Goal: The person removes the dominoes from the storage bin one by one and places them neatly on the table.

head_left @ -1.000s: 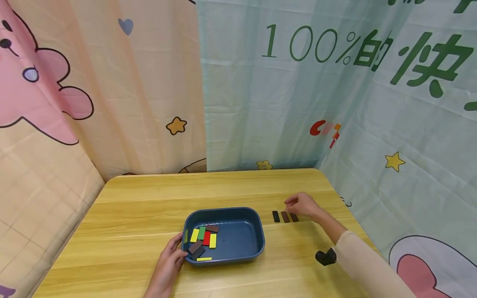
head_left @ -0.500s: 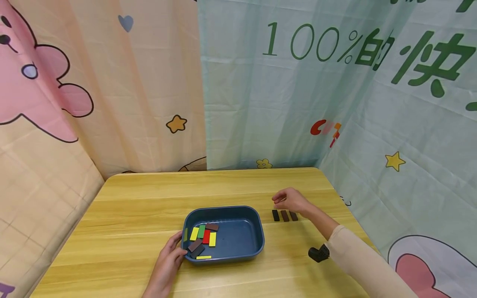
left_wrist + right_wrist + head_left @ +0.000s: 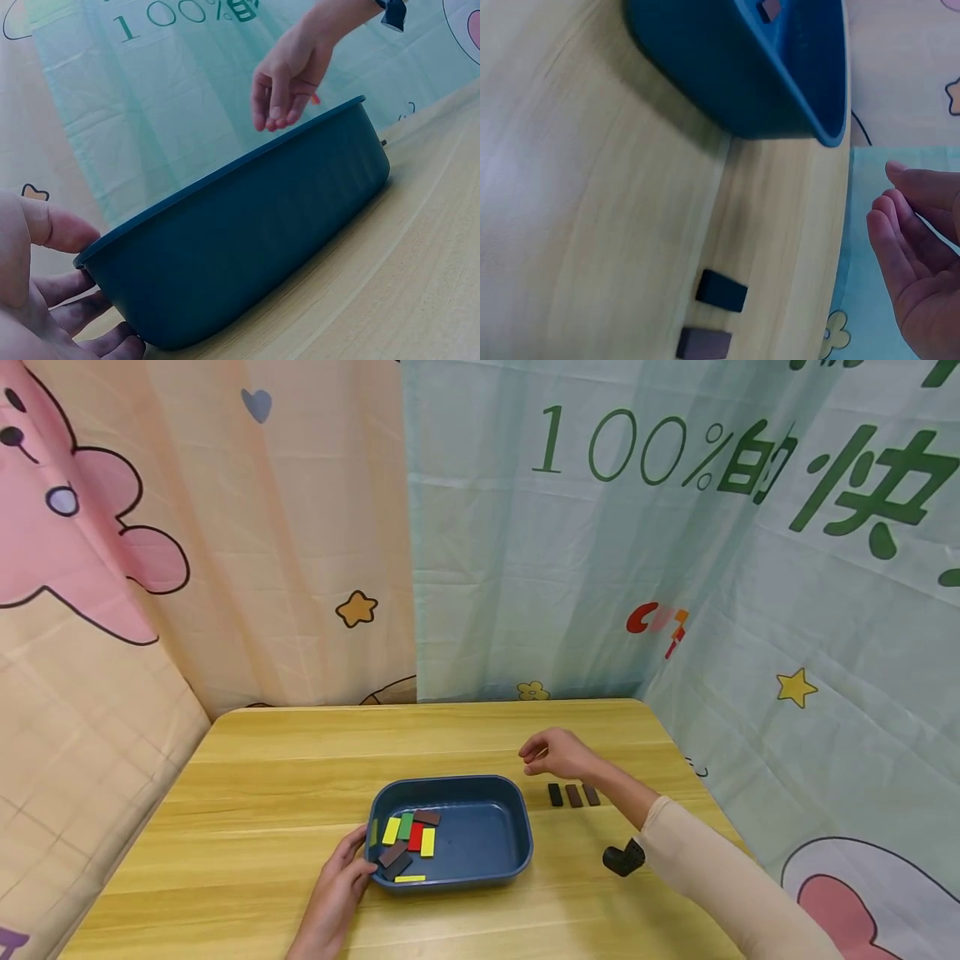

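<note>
My left hand point(image 3: 333, 889) grips the left end of a dark blue plastic basin point(image 3: 483, 843), thumb over the rim and fingers against the outer wall. In the left wrist view the thumb rests on the rim of the basin point(image 3: 240, 247). Inside lie several small flat blocks: a green block point(image 3: 406, 827), a red block point(image 3: 416, 837), yellow ones and dark brown ones. My right hand point(image 3: 558, 753) hovers beyond the basin's right end with loosely bent fingers and nothing between them. Below it, a black block point(image 3: 555, 795) and two brown blocks point(image 3: 573, 796) lie in a row on the table.
A black device point(image 3: 624, 857) is strapped at the right wrist, beside the beige sleeve. The wooden table point(image 3: 285, 777) has curtains point(image 3: 480, 568) with printed figures behind it and at both sides.
My right hand has moved left from above the row of blocks towards the basin, uncovering the rightmost brown block. My left hand and the basin have stayed in place.
</note>
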Tool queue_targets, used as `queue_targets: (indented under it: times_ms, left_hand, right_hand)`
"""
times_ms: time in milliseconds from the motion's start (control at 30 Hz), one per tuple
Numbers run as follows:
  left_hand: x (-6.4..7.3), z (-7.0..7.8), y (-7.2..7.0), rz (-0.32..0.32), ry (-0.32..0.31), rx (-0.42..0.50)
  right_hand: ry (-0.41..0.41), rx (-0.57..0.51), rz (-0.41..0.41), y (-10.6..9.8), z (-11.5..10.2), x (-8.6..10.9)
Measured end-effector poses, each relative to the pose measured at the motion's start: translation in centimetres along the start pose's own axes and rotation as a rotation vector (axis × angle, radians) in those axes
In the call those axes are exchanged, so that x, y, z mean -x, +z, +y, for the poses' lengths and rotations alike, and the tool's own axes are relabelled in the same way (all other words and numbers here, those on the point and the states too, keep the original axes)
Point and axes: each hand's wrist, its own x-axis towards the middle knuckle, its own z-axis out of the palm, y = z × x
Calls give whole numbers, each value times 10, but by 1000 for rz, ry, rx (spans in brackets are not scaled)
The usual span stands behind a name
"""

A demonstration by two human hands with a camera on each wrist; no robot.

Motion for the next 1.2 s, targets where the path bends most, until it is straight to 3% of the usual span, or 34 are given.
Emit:
queue_targets:
  times_ms: [200,700,933,1200]
  left_hand:
    - [-1,-1,1,-3,1,2]
    - [0,0,2,6,2,6]
    - [1,0,1,1,16,4]
    - [0,-1,0,5,5,2]
  right_hand:
    - [-15,5,-48,10,-22,-13]
    - [-161,114,-203,69,-64,-43]
    - [-213,172,-258,92,-73,-51]
    - [-254,311,-372,116,-74,-55]
